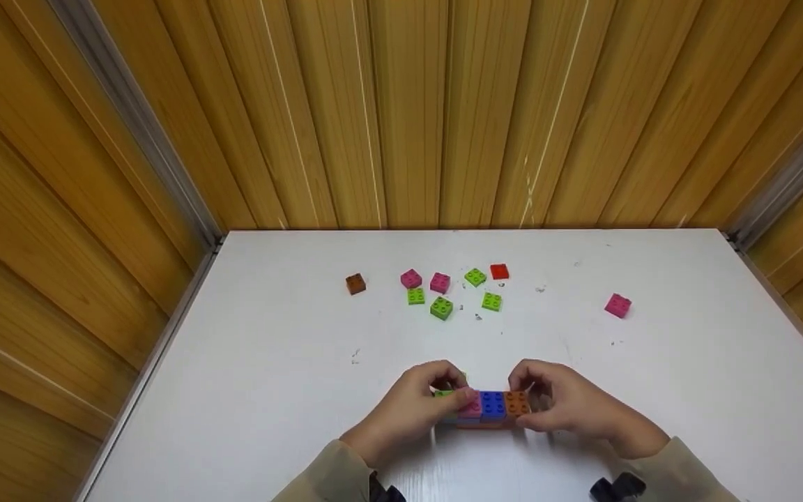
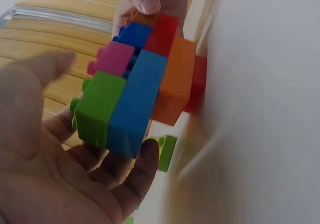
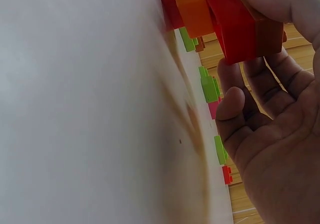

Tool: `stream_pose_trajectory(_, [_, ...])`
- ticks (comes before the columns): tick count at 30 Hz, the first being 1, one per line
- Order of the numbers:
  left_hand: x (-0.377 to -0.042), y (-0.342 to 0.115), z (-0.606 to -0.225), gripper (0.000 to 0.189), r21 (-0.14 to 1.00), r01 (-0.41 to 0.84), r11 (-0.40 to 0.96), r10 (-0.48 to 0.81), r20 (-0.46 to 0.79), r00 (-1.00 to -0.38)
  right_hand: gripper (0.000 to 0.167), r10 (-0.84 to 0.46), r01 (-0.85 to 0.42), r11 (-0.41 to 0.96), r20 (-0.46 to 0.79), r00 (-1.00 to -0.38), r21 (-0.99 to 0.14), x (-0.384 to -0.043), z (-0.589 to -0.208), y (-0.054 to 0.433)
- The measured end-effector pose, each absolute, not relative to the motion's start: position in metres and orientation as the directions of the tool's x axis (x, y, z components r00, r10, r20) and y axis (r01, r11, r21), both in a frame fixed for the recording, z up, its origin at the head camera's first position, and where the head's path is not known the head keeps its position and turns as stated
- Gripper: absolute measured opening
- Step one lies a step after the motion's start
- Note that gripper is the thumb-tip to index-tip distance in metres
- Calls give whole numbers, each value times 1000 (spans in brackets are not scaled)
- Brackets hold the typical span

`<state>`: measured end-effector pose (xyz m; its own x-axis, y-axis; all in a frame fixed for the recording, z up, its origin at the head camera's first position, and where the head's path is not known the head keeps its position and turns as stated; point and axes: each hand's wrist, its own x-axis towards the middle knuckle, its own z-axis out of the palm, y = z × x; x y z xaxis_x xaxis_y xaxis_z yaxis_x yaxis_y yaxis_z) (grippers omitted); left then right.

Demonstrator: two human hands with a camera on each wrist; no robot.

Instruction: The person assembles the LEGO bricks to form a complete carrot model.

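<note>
Near the table's front, a stack of toy building bricks [image 1: 493,404] stands between both hands. Its top row runs green [image 2: 100,103], pink [image 2: 114,58], blue [image 2: 134,36] and brown [image 3: 269,36]. Below come a long blue brick [image 2: 139,98] and a red one [image 2: 161,36], then an orange brick [image 2: 177,78], with red lowest. My left hand [image 1: 422,397] holds the stack's left end, fingers curled behind it; the thumb lies over the pink brick in the head view but looks blurred and apart in the left wrist view. My right hand [image 1: 569,397] pinches the brown end brick.
Farther back on the white table [image 1: 269,348] lie several loose bricks: a brown one [image 1: 355,284], pink ones [image 1: 411,279], green ones [image 1: 442,307] and a red one [image 1: 499,271]. Another pink brick [image 1: 618,305] sits right. One green brick [image 2: 167,153] is just behind the stack. Wood-patterned walls [image 1: 408,118] enclose the table.
</note>
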<state>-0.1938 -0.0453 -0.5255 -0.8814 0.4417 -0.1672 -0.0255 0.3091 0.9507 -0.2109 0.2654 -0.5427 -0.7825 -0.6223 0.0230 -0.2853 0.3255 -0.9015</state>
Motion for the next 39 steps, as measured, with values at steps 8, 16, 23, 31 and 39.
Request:
stream_pose_trajectory(8, [-189, -40, -527, 40, 896, -267, 354, 336, -388, -858, 35, -621, -319, 322, 56, -782, -891, -210, -543, 265])
stream_pose_trajectory(16, [-189, -42, -528, 41, 900, -323, 294, 351, -416, -839, 37, -618, -301, 337, 31, -786, -892, -210, -542, 264])
stream_pose_trajectory(23, [-192, -41, -528, 36, 894, -333, 299, 352, -428, -832, 37, -623, -306, 327, 39, -781, -894, -210, -542, 265])
stream_pose_trajectory(31, [-191, -39, -525, 31, 911, -302, 282, 340, -389, -856, 37, -623, -300, 321, 38, -782, -898, -211, -541, 264])
stream_pose_trajectory(39, [-189, -40, -526, 37, 898, -321, 300, 323, -412, -852, 37, -618, -289, 324, 30, -786, -901, -210, -542, 264])
